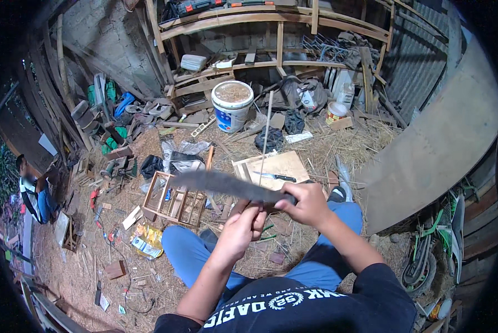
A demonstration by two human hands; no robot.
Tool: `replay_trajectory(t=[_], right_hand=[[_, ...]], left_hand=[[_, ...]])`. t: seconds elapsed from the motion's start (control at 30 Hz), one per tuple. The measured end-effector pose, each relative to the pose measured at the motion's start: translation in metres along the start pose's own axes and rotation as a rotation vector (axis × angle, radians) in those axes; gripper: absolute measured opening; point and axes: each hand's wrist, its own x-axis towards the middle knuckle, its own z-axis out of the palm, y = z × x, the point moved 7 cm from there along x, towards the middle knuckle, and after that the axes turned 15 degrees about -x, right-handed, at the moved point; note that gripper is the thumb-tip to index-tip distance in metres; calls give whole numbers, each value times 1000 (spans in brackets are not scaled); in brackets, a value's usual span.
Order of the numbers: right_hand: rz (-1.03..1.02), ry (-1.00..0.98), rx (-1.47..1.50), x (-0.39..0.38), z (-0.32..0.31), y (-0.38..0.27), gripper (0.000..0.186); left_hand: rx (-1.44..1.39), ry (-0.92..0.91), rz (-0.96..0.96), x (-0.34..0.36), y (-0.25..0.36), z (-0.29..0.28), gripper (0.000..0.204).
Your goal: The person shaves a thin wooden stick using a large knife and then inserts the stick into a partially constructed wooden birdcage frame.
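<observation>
My right hand (305,205) is closed round the handle of a machete (221,185). Its long dark blade points left, in front of my knees, and is slightly smeared by motion. In my left hand (241,228) the fingers are wrapped round the lower part of a thin, pale stick (267,130) that stands up and leans away from me. The blade crosses the stick just above my left fist; whether the edge touches it I cannot tell. Past the blade, a small knife (283,177) with a black handle lies on a light wooden board (291,162).
A small wooden frame (149,208) and a yellow packet (148,242) lie by my left knee. Beyond stands a white bucket (222,104) before a wooden rack (249,20). A large sheet (432,150) leans at right, near a green motorbike (438,230). Another person (37,197) sits far left.
</observation>
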Motion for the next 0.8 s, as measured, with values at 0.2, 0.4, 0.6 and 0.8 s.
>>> replay_trajectory(t=[0.2, 0.4, 0.6, 0.8], right_hand=[[-229, 84, -194, 11, -13, -15, 61], [-346, 106, -304, 20, -23, -21, 64], [-455, 201, -334, 28, -36, -32, 63], [-146, 235, -452, 54, -46, 41, 69]], left_hand=[[406, 222, 231, -8, 7, -7, 26], [671, 212, 491, -26, 12, -1, 23], [738, 248, 525, -43, 12, 3, 25], [413, 163, 416, -55, 4, 10, 18]])
